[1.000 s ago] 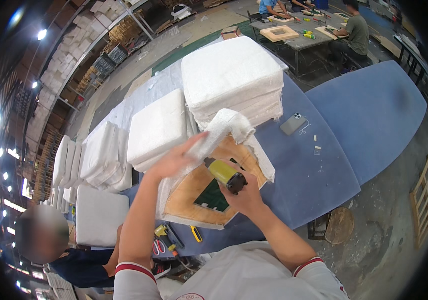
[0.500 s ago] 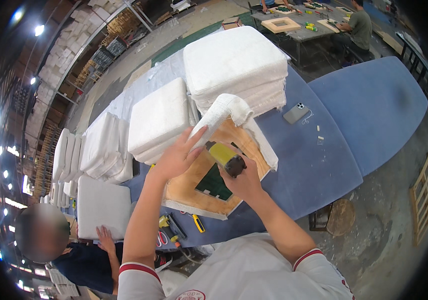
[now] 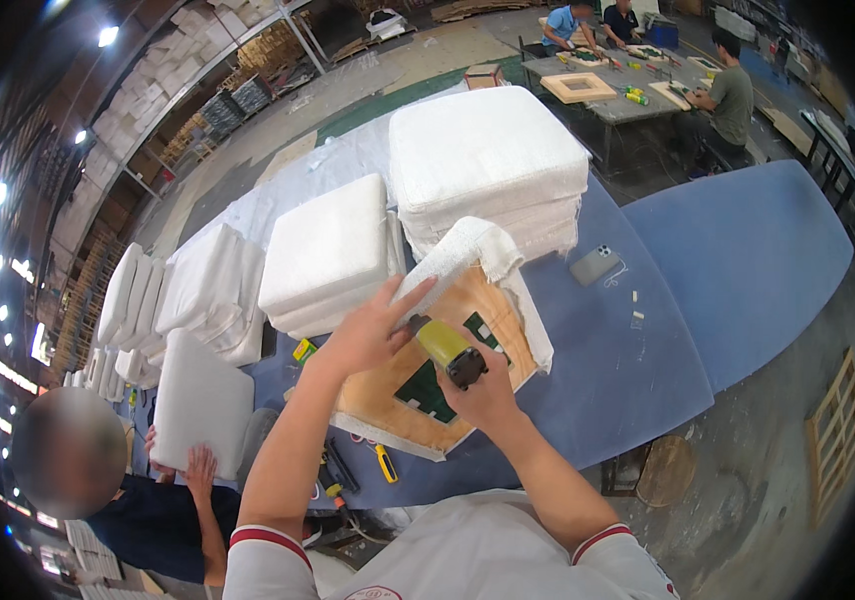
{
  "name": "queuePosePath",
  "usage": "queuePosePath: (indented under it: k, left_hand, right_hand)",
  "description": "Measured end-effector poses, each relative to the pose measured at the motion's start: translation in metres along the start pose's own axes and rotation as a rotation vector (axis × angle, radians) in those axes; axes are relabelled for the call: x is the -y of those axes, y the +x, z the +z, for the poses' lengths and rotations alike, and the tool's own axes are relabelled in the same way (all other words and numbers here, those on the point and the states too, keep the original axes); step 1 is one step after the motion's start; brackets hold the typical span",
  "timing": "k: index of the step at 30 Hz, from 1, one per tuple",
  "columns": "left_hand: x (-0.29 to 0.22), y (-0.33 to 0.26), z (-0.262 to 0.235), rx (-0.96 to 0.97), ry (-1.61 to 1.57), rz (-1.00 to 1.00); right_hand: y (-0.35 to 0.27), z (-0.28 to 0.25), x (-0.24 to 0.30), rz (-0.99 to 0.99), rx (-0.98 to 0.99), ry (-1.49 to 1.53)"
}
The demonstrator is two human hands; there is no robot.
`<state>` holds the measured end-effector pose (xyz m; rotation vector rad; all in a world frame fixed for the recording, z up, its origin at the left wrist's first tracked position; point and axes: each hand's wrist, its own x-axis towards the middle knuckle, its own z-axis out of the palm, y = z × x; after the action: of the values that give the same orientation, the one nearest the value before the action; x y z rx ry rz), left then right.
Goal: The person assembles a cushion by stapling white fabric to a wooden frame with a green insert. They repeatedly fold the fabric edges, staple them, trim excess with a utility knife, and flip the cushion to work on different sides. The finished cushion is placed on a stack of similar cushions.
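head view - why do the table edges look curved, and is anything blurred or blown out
Head view: fisheye bends the blue table edges toward a dark rim; ceiling lamps at upper left flare white; the stacked white cushions look bright yet keep texture; a co-worker's face at lower left is blurred; both hands and the yellow tool look sharp.

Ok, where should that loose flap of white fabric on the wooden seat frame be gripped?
Probably at the folded-back edge of the white fabric, coming from the near left where the left hand already presses. It curls up off the wooden frame there; the right hand holds the yellow stapler.
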<state>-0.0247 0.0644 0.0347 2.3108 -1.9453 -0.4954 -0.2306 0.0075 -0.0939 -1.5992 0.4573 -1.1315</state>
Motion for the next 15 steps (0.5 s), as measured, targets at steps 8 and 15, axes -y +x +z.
queuePosePath:
  k: [8,15]
  left_hand:
    - [0.080,0.007,0.013,0.005,-0.403,0.081]
    - [0.025,-0.014,0.015,-0.051,-0.087,-0.036]
  right_hand:
    - [-0.016,0.003,0.001,-0.005,0.016,0.034]
    - [-0.016,0.001,-0.004,0.193,0.094,0.049]
